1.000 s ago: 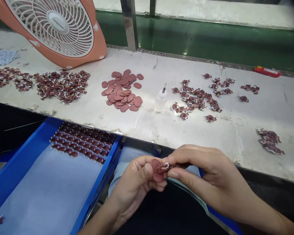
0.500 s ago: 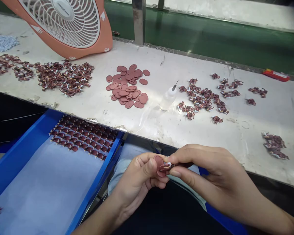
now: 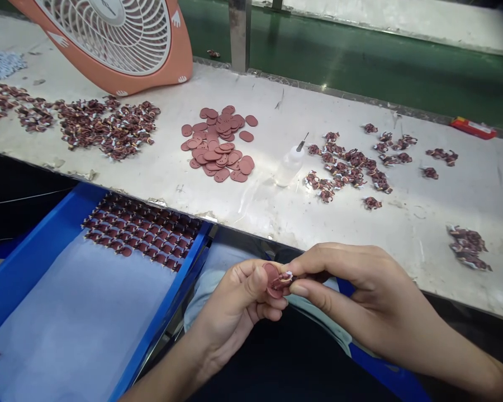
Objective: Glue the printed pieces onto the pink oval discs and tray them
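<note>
Between thumb and fingers, my left hand grips a reddish-brown oval disc. My right hand pinches a small brown figurine with a white and yellowish detail, and it meets the face of the disc. Fingertips partly cover both pieces. On the bench beyond lie a pile of the same oval discs and a clear bottle with a needle tip. A scatter of similar small figurines is to the right of the bottle.
An orange fan stands at the back left, behind a heap of figurines. Below the bench edge, a blue tray holds rows of assembled pieces. A red object lies by the back rim.
The figurine in my right hand has shifted slightly left, closer against the disc. Both hands otherwise keep nearly the same place, and the view has tilted slightly.
</note>
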Available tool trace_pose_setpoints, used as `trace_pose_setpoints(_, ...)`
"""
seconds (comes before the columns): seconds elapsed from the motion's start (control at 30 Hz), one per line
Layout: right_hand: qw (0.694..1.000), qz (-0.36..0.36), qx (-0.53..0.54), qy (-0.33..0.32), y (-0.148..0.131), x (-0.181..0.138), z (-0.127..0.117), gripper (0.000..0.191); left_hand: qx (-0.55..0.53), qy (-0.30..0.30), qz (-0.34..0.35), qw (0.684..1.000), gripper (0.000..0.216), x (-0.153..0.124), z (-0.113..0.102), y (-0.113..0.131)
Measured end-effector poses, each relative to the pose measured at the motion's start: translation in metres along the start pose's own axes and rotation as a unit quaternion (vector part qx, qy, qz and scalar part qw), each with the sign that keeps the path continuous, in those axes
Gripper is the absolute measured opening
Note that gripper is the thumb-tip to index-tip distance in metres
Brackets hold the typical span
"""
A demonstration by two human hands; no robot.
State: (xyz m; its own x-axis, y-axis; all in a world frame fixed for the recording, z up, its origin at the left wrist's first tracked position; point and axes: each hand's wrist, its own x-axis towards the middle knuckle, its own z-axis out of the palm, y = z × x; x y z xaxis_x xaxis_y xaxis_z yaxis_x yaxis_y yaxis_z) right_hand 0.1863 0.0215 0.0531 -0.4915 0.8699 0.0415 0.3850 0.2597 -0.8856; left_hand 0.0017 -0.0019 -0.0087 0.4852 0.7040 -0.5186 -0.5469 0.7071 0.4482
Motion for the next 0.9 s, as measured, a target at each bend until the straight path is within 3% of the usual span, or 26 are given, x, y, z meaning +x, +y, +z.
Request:
trace_pose_setpoints(0.3,0.999,0.007,-0.02,-0.034,-0.0041,-0.0009,-0.004,0.024,-0.012,0.013,-0.014,1.0,0.031,-0.0012,-0.0001,-0.0015)
trace_pose_setpoints(0.53,0.998,-0.013,-0.047,-0.029,-0.0035,0.0011,-0.001,0.015,-0.029,0.026,-0.023,0.999,0.031,0.0017,-0.0017,-0.0031)
trace_pose_setpoints(0.9,0.997,-0.024,-0.077,-0.022,-0.0028,0.0026,0.0029,0.016,-0.073,0.036,-0.032,0.996,0.03,0.0015,0.0022,-0.0037)
